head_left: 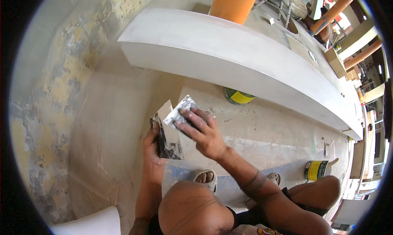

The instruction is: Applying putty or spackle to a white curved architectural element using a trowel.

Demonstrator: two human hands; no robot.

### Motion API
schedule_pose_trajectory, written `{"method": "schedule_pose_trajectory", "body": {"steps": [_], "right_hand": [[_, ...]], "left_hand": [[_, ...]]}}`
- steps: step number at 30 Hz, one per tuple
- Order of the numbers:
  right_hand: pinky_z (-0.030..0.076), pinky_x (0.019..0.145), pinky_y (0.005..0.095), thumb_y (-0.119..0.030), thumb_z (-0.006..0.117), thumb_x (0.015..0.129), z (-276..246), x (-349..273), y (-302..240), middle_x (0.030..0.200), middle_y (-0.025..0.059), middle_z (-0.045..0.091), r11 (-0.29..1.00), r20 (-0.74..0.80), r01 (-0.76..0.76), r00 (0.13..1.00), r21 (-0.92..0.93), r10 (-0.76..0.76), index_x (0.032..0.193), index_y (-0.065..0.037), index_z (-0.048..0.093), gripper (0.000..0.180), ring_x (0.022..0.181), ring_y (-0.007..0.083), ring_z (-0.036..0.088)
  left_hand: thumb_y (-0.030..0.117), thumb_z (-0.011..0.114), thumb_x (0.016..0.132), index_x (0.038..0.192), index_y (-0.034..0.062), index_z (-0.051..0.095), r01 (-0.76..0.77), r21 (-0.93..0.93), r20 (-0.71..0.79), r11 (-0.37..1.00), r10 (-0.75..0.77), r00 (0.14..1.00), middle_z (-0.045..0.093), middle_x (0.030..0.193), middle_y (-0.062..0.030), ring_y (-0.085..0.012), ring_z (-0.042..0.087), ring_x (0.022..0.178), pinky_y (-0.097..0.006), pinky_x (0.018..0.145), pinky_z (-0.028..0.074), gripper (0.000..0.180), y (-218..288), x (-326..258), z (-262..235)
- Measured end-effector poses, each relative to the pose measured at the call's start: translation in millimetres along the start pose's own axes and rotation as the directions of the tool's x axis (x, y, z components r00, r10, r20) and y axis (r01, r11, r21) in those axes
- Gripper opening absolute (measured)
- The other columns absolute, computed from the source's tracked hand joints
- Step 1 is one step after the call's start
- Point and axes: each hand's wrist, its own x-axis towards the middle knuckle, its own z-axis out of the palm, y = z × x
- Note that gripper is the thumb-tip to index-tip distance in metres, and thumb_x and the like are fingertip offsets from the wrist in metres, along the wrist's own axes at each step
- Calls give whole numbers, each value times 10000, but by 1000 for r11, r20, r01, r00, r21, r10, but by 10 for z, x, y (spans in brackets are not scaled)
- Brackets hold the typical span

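My left hand (152, 139) is closed around a dark-edged flat board (170, 143) smeared with pale putty, its fingers mostly hidden behind it. In my right hand (204, 132) is a thin silvery putty scraper (180, 108) with white smears. The fingers press flat along its face, and its lower edge is at the upper part of the board; whether they touch, I cannot tell. Beyond both hands stretches a long, smooth white box-like beam (229, 63), apart from the tools.
A can with a yellow label (240, 97) stands partly beneath the beam. Another yellow-labelled can (316, 170) is by my right knee. An orange pillar (233, 4) rises behind the beam; a patchy wall (53, 108) runs along the left. A curved white piece (92, 224) lies at lower left.
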Motion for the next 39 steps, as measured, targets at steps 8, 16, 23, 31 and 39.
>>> {"method": "schedule_pose_trajectory", "body": {"steps": [8, 16, 23, 31, 39], "right_hand": [[422, 1024, 460, -81, 716, 743, -1061, -589, 723, 1364, 48, 544, 946, 744, 176, 662, -273, 92, 1362, -221, 559, 654, 1278, 264, 482], [513, 921, 494, -5, 627, 751, -3138, -1572, 980, 1046, 174, 665, 718, 684, -360, 241, -595, 688, 1118, -42, 647, 369, 1075, 386, 605], [433, 972, 460, 18, 512, 904, -4376, -3705, 931, 1136, 239, 592, 225, -42, -909, 255, -352, 966, 1191, 49, 560, 292, 1094, 427, 551], [486, 707, 318, -168, 484, 994, -5319, -5608, 528, 902, 69, 589, 128, -554, -991, 89, 32, 828, 1036, 20, 603, 226, 830, 156, 544], [443, 609, 330, -285, 486, 957, -5850, -7145, 1130, 811, 62, 549, 144, -595, -835, -247, 531, 765, 923, -10, 599, 299, 730, 164, 516]], "left_hand": [[350, 576, 1011, 1337, 79, 573, -27, 140, -110, 990, 42, 993, 677, 1216, -88, -239, 680, 1062, -417, 949, 544, 424, -320, 167, -83], [399, 623, 994, 1189, 57, 633, 278, 380, -62, 882, -276, 959, 710, 1022, -56, -170, 711, 864, -345, 765, 597, 393, -1174, 421, 128], [263, 644, 1001, 1102, 51, 683, 346, 610, -14, 713, -427, 904, 702, 972, -2, -102, 655, 871, -287, 787, 531, 238, -1802, 505, 702], [274, 556, 1058, 1080, 51, 699, 204, 948, 61, 244, -769, 637, 701, 962, 21, -43, 623, 832, -242, 753, 510, 266, -2220, 669, 1824], [311, 556, 1048, 1107, 58, 668, 154, 976, -214, -156, -828, 518, 708, 942, -3, -72, 659, 808, -262, 723, 529, 283, -3564, 580, 2871]]}}
